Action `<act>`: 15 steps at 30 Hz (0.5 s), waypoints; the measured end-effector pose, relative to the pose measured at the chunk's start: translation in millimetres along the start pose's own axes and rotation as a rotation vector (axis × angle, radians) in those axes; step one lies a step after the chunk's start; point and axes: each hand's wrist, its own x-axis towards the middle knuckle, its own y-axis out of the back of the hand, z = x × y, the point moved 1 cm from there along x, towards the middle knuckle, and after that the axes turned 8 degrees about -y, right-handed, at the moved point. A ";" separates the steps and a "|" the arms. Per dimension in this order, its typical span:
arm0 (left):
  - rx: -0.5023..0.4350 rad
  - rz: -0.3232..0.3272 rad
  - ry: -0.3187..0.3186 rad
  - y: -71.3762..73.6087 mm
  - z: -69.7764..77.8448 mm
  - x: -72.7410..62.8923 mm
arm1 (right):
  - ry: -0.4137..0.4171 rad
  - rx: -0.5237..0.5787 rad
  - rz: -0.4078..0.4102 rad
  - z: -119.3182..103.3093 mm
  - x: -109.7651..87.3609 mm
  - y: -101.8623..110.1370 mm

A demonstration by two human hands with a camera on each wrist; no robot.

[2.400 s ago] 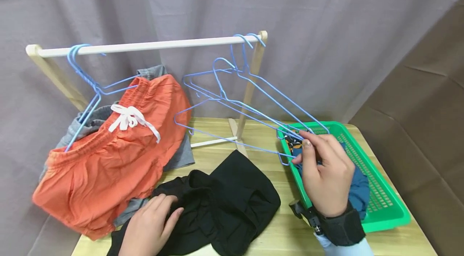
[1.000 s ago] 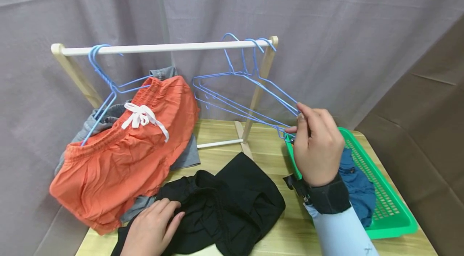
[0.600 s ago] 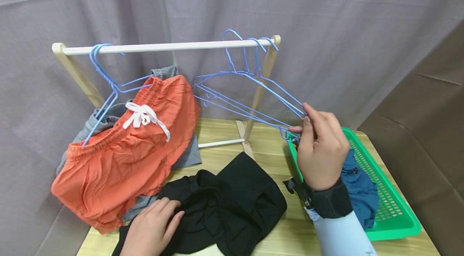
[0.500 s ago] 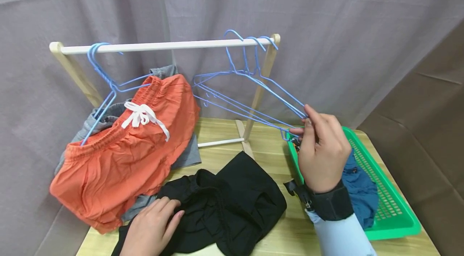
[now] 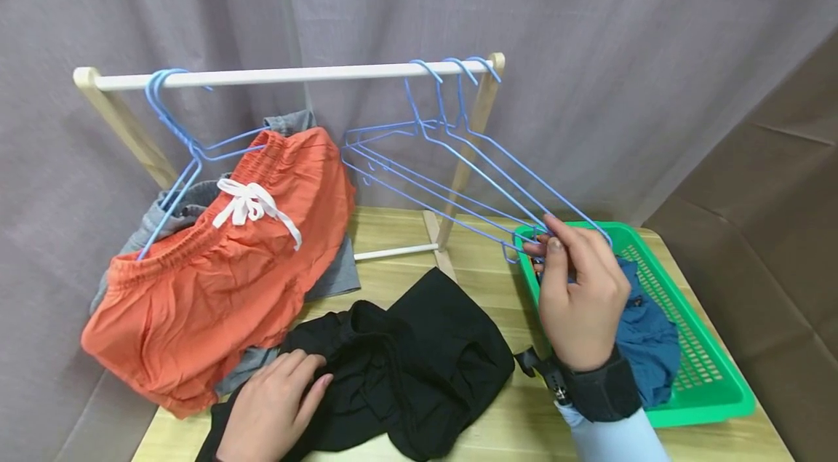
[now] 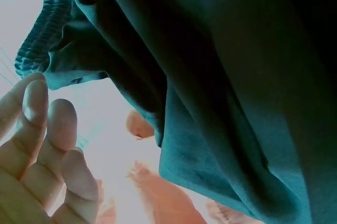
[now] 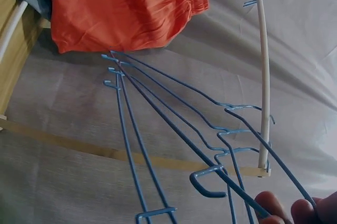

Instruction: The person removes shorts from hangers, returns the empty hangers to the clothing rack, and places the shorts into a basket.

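Observation:
My right hand pinches the lower right end of the nearest blue wire clothes hanger. That hanger's hook sits at the white rod, beside two other blue hangers. In the right wrist view, fingertips show on the hanger wire at the bottom right corner. My left hand rests with loosely bent fingers on a black garment spread on the table. The left wrist view shows the garment's gathered elastic waistband just past my fingers.
Orange shorts with a white drawstring hang on the rod's left side, before a grey garment. A green basket holding blue cloth stands on the wooden table at right. A grey curtain hangs behind.
My right hand has lifted the held hanger from below the rod until its hook came to the rod, then lowered a little. My left hand has stayed on the black garment.

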 end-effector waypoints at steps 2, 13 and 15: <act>-0.005 0.000 -0.001 -0.7 -0.2 -0.2 | -0.012 -0.013 -0.008 2.1 -4.1 3.3; 0.001 0.053 -0.067 -5.6 -1.2 1.0 | -0.112 -0.022 -0.012 15.0 -62.2 26.8; 0.004 0.054 -0.059 -6.4 -1.3 0.9 | -0.122 -0.012 -0.048 20.8 -73.5 22.9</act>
